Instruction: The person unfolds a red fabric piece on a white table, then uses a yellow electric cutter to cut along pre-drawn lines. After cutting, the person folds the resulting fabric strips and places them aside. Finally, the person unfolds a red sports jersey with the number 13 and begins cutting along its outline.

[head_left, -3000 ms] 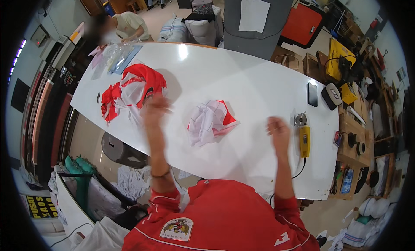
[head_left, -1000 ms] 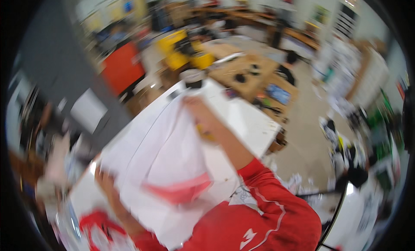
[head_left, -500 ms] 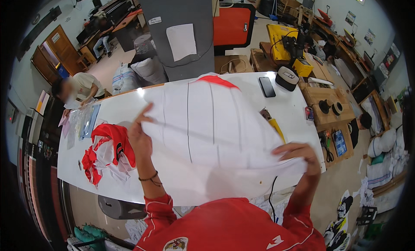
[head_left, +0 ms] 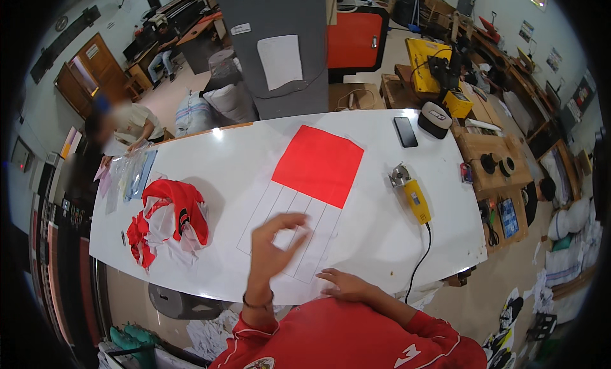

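Observation:
A fabric panel lies flat on the white table [head_left: 439, 248], its far part red [head_left: 318, 165] and its near part white [head_left: 259, 219] with thin dark lines. Above the white part hovers my left hand [head_left: 272, 248], a little blurred, thumb and fingers curved apart with nothing between them. My right hand [head_left: 347, 285] rests low by the panel's near right corner, fingers stretched out and holding nothing. Off to the right is a yellow electric round-blade cutter [head_left: 415, 200], its black cord [head_left: 420, 267] running over the near edge.
A crumpled pile of red and white cloth [head_left: 172, 219] sits at the left. Clear plastic bags [head_left: 130, 175] lie beyond it, where another person [head_left: 137, 124] works. At the far right are a phone [head_left: 405, 132] and a dark rounded case [head_left: 435, 119]. A grey cabinet [head_left: 280, 51] stands behind.
The fabric, held up and spread between both hands before, now lies flat with its red part showing. Both hands have let go and come closer together; the cutter is now uncovered.

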